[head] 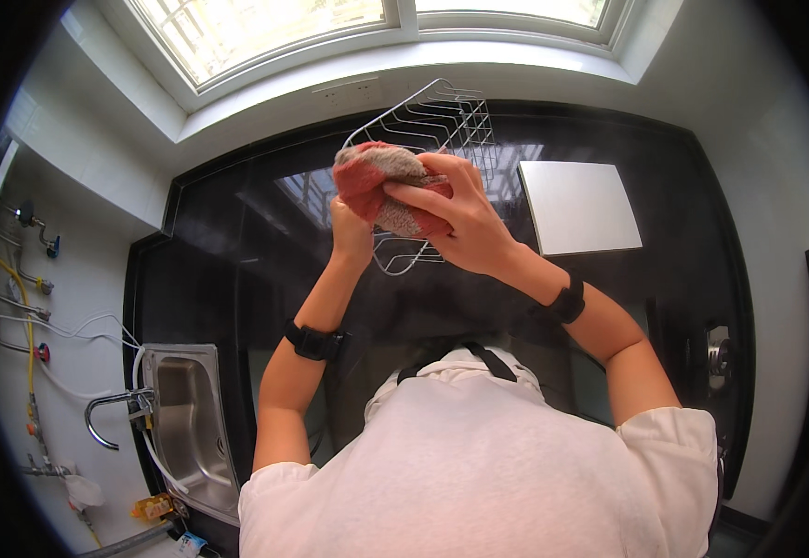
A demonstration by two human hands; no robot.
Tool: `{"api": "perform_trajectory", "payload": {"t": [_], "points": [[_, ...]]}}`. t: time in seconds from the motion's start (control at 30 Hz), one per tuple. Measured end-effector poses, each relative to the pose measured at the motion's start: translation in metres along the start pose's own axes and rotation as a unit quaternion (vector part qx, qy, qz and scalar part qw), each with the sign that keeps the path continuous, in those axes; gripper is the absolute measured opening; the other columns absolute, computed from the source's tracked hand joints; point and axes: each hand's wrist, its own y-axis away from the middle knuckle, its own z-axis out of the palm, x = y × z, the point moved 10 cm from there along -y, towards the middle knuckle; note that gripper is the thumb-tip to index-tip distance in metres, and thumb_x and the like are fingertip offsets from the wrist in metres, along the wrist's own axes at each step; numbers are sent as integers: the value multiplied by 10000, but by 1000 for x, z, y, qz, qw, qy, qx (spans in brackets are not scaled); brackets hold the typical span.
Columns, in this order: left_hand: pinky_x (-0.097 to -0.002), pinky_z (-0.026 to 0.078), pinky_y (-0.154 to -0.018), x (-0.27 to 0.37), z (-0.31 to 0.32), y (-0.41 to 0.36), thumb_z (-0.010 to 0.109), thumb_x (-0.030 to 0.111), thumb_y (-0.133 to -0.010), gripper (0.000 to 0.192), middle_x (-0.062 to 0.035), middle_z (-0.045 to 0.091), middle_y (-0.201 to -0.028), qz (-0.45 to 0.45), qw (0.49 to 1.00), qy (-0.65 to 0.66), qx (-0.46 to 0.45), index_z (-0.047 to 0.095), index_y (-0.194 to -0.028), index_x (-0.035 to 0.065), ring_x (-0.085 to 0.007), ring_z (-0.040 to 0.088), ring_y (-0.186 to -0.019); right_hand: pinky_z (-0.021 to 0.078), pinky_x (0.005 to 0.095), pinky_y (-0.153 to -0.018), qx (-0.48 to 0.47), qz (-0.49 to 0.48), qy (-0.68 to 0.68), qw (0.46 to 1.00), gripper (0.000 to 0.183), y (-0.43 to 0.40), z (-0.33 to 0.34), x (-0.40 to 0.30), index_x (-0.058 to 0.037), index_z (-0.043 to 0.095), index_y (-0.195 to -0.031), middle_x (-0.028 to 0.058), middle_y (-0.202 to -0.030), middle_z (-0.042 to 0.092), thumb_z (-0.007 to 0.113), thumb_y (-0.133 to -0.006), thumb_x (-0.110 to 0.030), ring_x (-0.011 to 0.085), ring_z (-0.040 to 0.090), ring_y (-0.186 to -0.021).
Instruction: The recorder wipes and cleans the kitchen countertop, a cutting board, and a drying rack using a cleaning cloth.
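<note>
My right hand (471, 216) grips a bunched red and grey-beige terry cloth (394, 185). The cloth lies over the near left side of a metal wire rack (439, 115), whose bars show above and below it. My left hand (352, 234) is curled at the rack's left edge and appears to hold it there. The cloth hides the left fingertips. Tilted, the rack is in front of me over the black countertop (293, 279); I cannot tell whether it touches the surface.
A pale square panel (581, 208) lies on the counter to the right. At left are a stainless steel sink (185, 418), a gooseneck faucet (108, 399), loose white hoses and wall valves (42, 286). An orange bottle (152, 507) is by the sink's near end. The window (376, 42) is ahead.
</note>
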Motion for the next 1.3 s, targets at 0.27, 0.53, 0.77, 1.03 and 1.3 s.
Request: {"api": "perform_trajectory", "payload": {"t": [0.27, 0.53, 0.77, 1.03, 1.3], "points": [[-212, 382, -392, -4, 5, -2, 392, 443, -895, 516, -191, 600, -624, -59, 978, 14, -198, 412, -523, 85, -137, 482, -393, 419, 317, -855, 122, 129, -23, 984, 547, 43, -37, 138, -75, 522, -1150, 133, -1162, 437, 548, -641, 122, 297, 499, -1029], [-201, 327, -366, -12, 3, -4, 389, 458, -891, 532, -189, 610, -644, -79, 972, 55, -214, 374, -496, 102, -107, 430, -364, 406, 321, -864, 178, 263, 43, 947, 538, 87, -42, 212, -121, 530, -1161, 155, -1150, 466, 562, -648, 41, 302, 497, -1027], [-200, 303, -347, -15, -11, -11, 388, 450, -895, 517, -202, 611, -648, -68, 986, 49, -142, 372, -506, 109, -96, 389, -337, 391, 349, -882, 67, 174, -6, 982, 560, 60, 1, 79, -131, 543, -1151, 160, -1117, 471, 579, -630, 73, 329, 463, -1028], [-194, 295, -319, -5, -18, -8, 379, 452, -898, 528, -202, 608, -630, -14, 994, -24, -110, 363, -500, 105, -93, 382, -317, 429, 297, -834, 57, 156, -131, 977, 464, 35, -25, 88, -64, 548, -1110, 124, -1040, 557, 592, -654, 13, 248, 552, -951], [-179, 278, -302, 8, 3, 5, 354, 495, -886, 560, -173, 595, -573, 52, 972, -177, -148, 355, -486, 103, -80, 391, -313, 378, 376, -897, -115, 93, 43, 988, 395, -29, -12, 127, -137, 585, -1084, 113, -1106, 526, 589, -689, -143, 288, 496, -1014]]}}
